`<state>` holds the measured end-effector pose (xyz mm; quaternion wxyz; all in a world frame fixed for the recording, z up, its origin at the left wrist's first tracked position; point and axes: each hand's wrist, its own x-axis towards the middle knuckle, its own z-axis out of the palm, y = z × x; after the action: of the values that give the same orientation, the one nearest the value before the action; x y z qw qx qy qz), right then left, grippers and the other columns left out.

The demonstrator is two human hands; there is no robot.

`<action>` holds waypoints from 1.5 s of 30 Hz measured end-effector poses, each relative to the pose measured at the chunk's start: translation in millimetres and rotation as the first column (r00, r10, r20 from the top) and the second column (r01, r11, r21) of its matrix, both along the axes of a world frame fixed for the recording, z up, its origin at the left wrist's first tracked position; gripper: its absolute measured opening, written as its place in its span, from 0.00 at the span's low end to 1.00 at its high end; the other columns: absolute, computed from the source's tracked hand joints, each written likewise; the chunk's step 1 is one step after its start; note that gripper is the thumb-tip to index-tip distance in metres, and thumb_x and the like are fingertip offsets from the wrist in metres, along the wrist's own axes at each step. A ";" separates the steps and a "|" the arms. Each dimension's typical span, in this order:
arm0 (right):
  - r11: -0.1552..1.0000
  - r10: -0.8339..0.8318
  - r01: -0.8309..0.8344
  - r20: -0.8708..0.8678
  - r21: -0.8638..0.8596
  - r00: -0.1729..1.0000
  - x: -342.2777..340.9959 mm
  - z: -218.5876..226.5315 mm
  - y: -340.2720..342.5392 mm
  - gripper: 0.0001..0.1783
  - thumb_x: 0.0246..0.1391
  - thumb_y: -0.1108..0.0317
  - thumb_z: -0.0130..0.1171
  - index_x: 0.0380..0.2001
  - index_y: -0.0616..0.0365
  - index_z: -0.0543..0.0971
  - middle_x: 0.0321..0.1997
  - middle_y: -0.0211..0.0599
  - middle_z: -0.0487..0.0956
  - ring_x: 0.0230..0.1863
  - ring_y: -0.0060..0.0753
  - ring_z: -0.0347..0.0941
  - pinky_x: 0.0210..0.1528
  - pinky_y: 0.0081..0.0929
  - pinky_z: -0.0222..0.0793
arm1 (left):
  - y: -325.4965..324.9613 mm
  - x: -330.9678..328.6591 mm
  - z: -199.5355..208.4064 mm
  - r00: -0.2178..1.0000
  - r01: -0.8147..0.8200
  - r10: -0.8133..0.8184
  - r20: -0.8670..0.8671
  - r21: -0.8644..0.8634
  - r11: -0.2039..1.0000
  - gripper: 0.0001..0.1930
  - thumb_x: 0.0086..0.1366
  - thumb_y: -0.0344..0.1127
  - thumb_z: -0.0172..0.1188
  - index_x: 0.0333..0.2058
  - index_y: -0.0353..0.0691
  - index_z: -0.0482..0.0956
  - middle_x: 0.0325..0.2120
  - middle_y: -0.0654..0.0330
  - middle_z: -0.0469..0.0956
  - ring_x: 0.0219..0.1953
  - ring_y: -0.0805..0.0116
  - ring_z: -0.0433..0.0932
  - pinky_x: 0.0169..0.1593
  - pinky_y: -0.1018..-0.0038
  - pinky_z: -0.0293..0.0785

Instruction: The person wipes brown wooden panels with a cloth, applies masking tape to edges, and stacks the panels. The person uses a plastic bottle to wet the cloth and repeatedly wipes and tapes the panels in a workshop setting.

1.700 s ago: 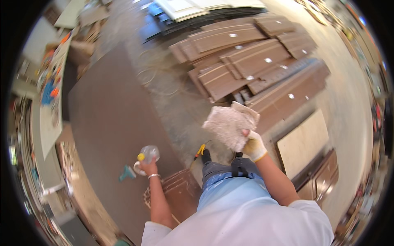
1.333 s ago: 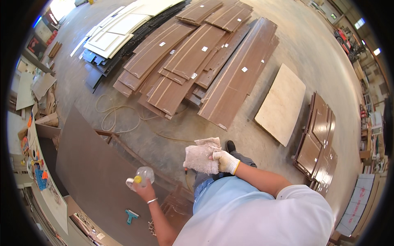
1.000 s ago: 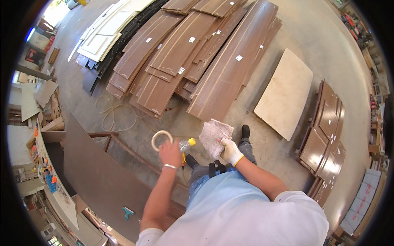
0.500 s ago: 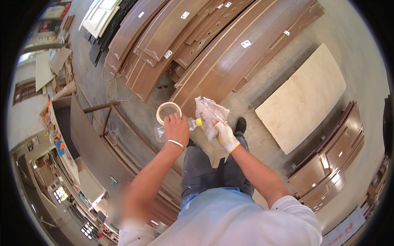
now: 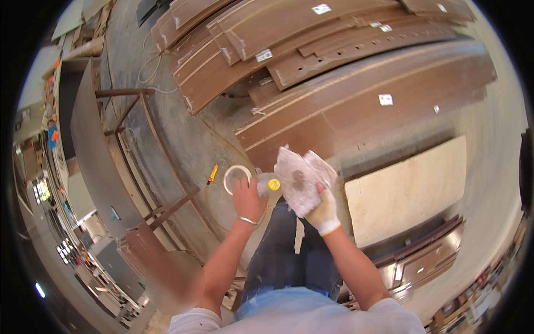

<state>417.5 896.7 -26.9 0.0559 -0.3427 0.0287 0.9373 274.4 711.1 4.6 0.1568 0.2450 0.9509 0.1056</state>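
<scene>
Bottle (image 5: 266,182) has moved rightward, jutting from clasping left grip (image 5: 248,199), right grip (image 5: 324,212) pinching cloth (image 5: 299,181).

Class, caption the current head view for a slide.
Bare left hand holding a yellow-capped clear plastic bottle and pale tape ring; white-gloved right hand holding a pinkish, dark-spotted cloth.

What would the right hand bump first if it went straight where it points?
Past its cloth, the right hand would probably meet the brown panel ahead, or pass above it: depth is unclear.
</scene>
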 end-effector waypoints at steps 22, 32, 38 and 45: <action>-0.874 0.447 0.121 0.682 0.470 0.578 -265.5 -216.5 -83.4 0.32 0.59 0.63 0.61 0.68 0.51 0.76 0.76 0.40 0.72 0.82 0.45 0.59 0.82 0.50 0.52 | -132.9 54.1 -105.6 0.367 -0.925 0.873 0.320 0.227 0.305 0.29 0.54 0.25 0.78 0.54 0.35 0.75 0.46 0.56 0.76 0.52 0.57 0.76 0.59 0.62 0.73; -0.409 0.881 0.495 0.474 0.766 -0.005 -193.7 -159.3 -7.5 0.26 0.63 0.64 0.60 0.65 0.54 0.79 0.75 0.45 0.71 0.80 0.46 0.58 0.81 0.37 0.52 | -74.5 99.5 -72.8 0.090 -0.982 0.914 0.394 0.187 0.016 0.30 0.59 0.28 0.77 0.58 0.36 0.74 0.48 0.59 0.75 0.53 0.65 0.75 0.60 0.66 0.73; -0.762 0.648 0.531 0.434 0.371 0.626 -284.6 -194.4 -8.4 0.21 0.63 0.61 0.58 0.57 0.52 0.81 0.61 0.45 0.79 0.65 0.49 0.72 0.73 0.41 0.63 | -48.1 181.7 -64.6 -0.066 -0.971 0.918 0.390 0.186 -0.149 0.29 0.59 0.27 0.76 0.58 0.34 0.75 0.52 0.56 0.76 0.54 0.62 0.76 0.61 0.64 0.74; -0.348 0.883 0.613 0.468 0.710 -0.041 -175.1 -189.5 -26.5 0.20 0.60 0.69 0.59 0.55 0.56 0.83 0.69 0.40 0.76 0.77 0.43 0.65 0.81 0.35 0.57 | -15.6 232.0 -65.0 -0.125 -0.946 0.908 0.401 0.228 -0.231 0.27 0.59 0.25 0.76 0.56 0.34 0.76 0.53 0.56 0.77 0.55 0.61 0.76 0.62 0.64 0.74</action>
<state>242.4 870.2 -216.4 -0.2107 0.4921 -0.7587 0.3711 506.4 695.6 -60.3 -0.0003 -0.5280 0.7408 0.4153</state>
